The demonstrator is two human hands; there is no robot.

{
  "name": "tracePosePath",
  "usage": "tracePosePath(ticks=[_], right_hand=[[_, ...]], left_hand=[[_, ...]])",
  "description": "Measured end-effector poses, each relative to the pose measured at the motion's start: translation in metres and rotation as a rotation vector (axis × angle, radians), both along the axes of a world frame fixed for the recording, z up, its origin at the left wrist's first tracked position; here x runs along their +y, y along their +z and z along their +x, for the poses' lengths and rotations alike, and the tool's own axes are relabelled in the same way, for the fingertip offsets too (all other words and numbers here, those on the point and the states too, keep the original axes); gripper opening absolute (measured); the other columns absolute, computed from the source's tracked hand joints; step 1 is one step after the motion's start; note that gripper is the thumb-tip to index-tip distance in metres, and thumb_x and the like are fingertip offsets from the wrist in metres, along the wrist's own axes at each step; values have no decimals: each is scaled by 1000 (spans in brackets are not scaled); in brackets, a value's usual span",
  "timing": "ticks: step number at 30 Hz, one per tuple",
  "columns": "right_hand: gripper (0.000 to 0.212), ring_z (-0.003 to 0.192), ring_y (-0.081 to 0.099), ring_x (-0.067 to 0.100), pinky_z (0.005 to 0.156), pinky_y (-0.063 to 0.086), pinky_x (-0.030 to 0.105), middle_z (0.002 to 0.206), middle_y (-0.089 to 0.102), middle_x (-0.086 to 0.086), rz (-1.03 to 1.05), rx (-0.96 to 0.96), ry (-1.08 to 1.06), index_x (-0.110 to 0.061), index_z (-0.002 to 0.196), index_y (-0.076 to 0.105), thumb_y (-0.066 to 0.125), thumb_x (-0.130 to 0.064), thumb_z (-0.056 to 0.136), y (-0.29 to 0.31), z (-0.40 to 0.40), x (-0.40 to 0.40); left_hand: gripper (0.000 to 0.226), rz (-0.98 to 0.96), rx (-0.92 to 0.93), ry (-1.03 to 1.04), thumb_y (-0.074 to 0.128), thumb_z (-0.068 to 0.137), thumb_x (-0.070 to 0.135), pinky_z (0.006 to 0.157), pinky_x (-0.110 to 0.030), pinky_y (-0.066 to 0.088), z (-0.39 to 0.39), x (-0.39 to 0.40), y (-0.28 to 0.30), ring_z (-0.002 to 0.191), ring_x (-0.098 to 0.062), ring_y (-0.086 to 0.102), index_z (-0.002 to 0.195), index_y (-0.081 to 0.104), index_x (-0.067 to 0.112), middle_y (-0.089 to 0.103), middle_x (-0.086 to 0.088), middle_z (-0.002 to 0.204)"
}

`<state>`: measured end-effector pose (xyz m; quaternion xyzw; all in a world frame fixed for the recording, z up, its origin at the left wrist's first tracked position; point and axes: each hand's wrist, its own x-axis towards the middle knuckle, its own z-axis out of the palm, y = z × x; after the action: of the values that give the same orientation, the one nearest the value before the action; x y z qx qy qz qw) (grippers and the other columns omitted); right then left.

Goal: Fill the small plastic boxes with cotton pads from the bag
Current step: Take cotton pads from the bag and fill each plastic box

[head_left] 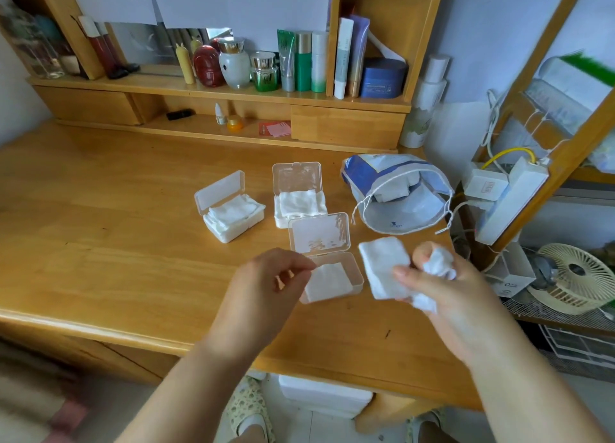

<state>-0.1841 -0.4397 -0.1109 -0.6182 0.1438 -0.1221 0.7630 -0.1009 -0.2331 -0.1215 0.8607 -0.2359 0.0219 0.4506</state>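
Right hand grip closed on cotton pads; left hand loosely curled, empty, at 9 o'clock of nearest box.

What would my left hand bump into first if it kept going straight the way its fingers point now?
Probably the nearest plastic box. The left hand has its curled fingertips aimed right, at that open box's near-left edge and the cotton pad lying inside. Depth is unclear, so the hand may be above the rim.
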Motion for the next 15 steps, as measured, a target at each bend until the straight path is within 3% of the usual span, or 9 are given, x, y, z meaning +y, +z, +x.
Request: tracePosePath(ticks=[2, 5, 10, 15], right_hand=[[35, 58, 59, 8, 50, 45, 23, 56, 54, -9, 58, 8, -48, -19, 62, 45, 63, 8, 76, -4, 7, -6], [36, 71, 60, 18, 55, 46, 29, 74, 60, 1, 0, 76, -112, -19, 62, 54, 62, 11, 79, -16, 12, -2], [31, 88, 62, 23, 60, 49, 29, 95, 62, 2, -69, 146, -119, -30, 68, 69, 71, 0, 76, -30, 13, 2], [22, 88, 65, 22, 60, 50, 25, 94, 64, -1, -63, 176, -111, -31, 72, 70, 76, -11, 66, -29, 8, 4]], left_hand=[[20, 264, -138, -180, 63, 87, 15, 65, -6, 39, 15, -9, 2, 72, 3, 55, 99, 73, 28, 69, 17, 90], [31, 502, -176, -315, 57, 91, 19, 85, -18, 44, 35, -27, 3, 102, -7, 59, 117, 65, 32, 64, 11, 118], [42, 715, -264, -474, 58, 90, 14, 77, -21, 44, 42, -48, 3, 99, -15, 59, 125, 57, 38, 62, 7, 113], [32, 814, -315, -481, 60, 90, 16, 86, -27, 49, 42, -57, 10, 104, -17, 61, 121, 59, 25, 64, 3, 117]])
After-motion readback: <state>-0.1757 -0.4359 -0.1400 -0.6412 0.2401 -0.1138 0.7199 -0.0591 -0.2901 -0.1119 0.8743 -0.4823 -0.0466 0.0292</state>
